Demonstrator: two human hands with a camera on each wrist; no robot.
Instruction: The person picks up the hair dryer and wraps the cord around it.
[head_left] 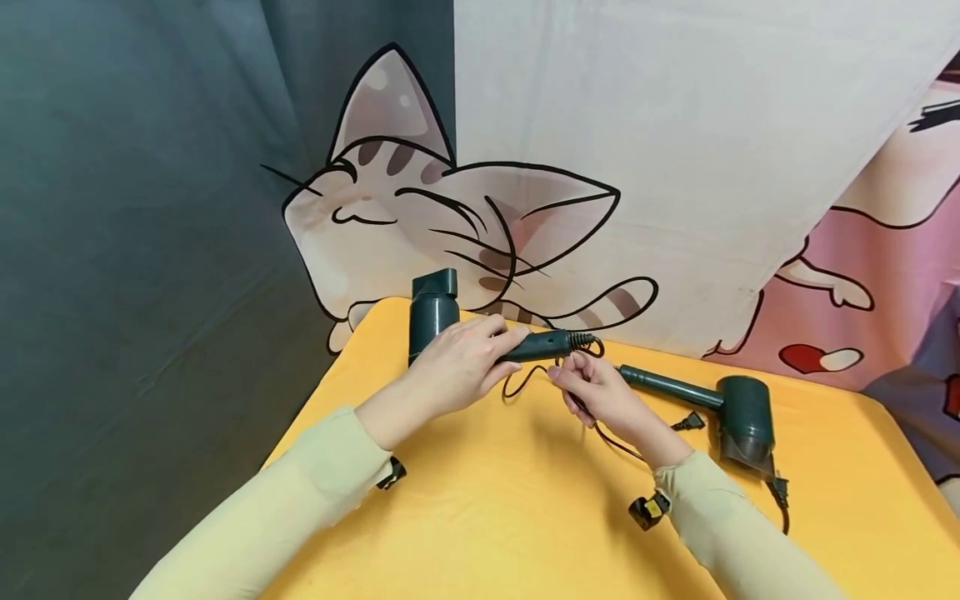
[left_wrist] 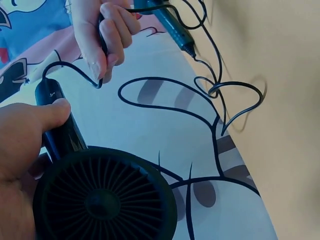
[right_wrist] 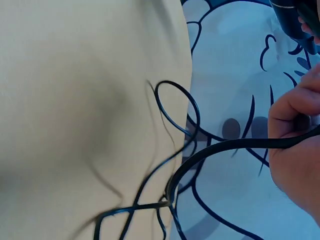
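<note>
My left hand (head_left: 461,362) grips a dark green hair dryer (head_left: 433,312) by its handle, near the far edge of the table. The handle points to the right, and the round ribbed air intake (left_wrist: 102,202) shows in the left wrist view. Close to the handle's end, my right hand (head_left: 600,392) pinches the dryer's black cord (right_wrist: 235,144) with curled fingers. The cord arcs from the handle into that hand, then hangs in loops below it. Part of the cord is hidden inside the fingers.
A second dark green hair dryer (head_left: 744,408) lies on the yellow table (head_left: 487,517) to the right, its handle pointing left. Two black plugs lie close to it, one plug (head_left: 688,422) beside its handle and another plug (head_left: 780,490) below its head. Behind stands a cat-printed curtain (head_left: 675,167).
</note>
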